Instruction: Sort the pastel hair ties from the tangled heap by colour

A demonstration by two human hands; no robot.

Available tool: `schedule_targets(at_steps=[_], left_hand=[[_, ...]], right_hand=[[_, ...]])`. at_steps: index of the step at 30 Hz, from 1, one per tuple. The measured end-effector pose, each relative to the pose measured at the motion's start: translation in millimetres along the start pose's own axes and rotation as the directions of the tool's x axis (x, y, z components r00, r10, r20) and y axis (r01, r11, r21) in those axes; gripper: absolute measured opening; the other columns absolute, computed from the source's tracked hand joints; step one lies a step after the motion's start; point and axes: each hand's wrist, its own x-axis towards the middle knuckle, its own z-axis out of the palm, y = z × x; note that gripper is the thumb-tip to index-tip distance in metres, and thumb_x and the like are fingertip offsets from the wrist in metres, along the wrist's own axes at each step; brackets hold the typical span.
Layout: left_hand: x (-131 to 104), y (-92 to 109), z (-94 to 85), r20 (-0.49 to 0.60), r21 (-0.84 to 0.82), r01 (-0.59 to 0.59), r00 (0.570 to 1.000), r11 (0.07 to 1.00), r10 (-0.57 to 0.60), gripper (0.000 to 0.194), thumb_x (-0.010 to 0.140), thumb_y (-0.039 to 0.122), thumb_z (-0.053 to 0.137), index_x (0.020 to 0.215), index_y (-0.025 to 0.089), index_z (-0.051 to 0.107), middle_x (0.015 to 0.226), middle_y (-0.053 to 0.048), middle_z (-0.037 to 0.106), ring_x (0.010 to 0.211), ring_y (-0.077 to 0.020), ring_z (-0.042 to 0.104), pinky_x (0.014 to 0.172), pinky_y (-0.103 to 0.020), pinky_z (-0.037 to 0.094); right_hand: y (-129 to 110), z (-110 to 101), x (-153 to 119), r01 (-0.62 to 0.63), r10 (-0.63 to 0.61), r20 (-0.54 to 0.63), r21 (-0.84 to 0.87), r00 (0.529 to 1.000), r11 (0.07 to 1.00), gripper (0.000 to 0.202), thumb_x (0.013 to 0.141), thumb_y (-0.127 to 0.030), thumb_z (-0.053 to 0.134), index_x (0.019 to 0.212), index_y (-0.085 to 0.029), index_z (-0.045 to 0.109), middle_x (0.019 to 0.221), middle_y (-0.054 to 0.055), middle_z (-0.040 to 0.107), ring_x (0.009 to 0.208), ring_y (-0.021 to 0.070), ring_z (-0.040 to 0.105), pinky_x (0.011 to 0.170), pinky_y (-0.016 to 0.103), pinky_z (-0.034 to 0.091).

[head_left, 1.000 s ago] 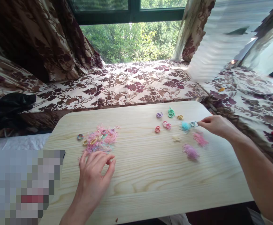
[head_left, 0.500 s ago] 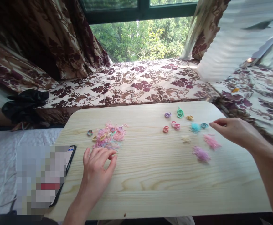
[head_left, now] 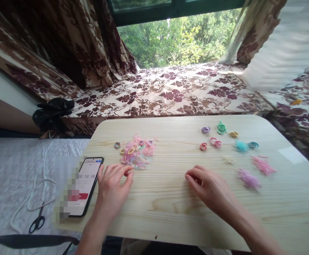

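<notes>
Although it looks mostly pink, the tangled pile [head_left: 140,153] includes yellow rings [head_left: 131,151].

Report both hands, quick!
Left hand: loosely curled near the mostly pink pile; grip can't be told.
Right hand: closed; whether it holds anything can't be told.

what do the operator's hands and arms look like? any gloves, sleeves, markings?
Left hand and right hand are both bare, five-fingered, no gloves. Forearms show no sleeves as far as the frame reaches. No watch, bracelet, cables or markers visible; small details are too blurred to judge.
</notes>
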Motion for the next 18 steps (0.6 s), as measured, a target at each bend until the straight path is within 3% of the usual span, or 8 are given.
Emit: schedule_targets(at_steps=[7,12,18], left_hand=[[-6,-17,-10.4,0.006,0.061,0.081,0.997,0.995,-0.082,0.013,0.091,0.025,0.056,0.09,0.026,0.069,0.09,-0.003,0.075,0.097,-0.0236,0.062,0.114,-0.058,0.021],[-8,-20,-19.7,0.03,0.101,0.161,0.986,0.982,-0.165,0.015,0.09,0.018,0.056,0.087,0.024,0.069,0.089,-0.002,0.075,0.097,-0.0229,0.063,0.112,-0.059,0.025],[-10,-24,-23.7,0.062,0.128,0.217,0.972,0.968,-0.226,0.015,0.09,0.015,0.059,0.085,0.024,0.069,0.087,0.0,0.073,0.098,-0.0216,0.062,0.113,-0.059,0.024]], right_hand=[[-10,21,0,0.091,-0.091,-0.001,-0.006,0.996,0.996,0.038,0.097,-0.038,0.035,0.078,-0.024,0.065,0.081,0.003,0.068,0.064,0.0152,0.064,0.056,0.027,0.044],[3,31,-1,0.087,-0.087,-0.066,-0.014,0.994,0.996,0.037,0.096,-0.049,0.038,0.084,-0.028,0.067,0.087,0.002,0.07,0.069,0.0178,0.068,0.055,0.029,0.045],[17,39,3,0.094,-0.094,-0.018,-0.028,0.995,0.995,0.032,0.089,-0.056,0.045,0.087,-0.033,0.067,0.092,0.0,0.071,0.07,0.0204,0.07,0.052,0.031,0.049]])
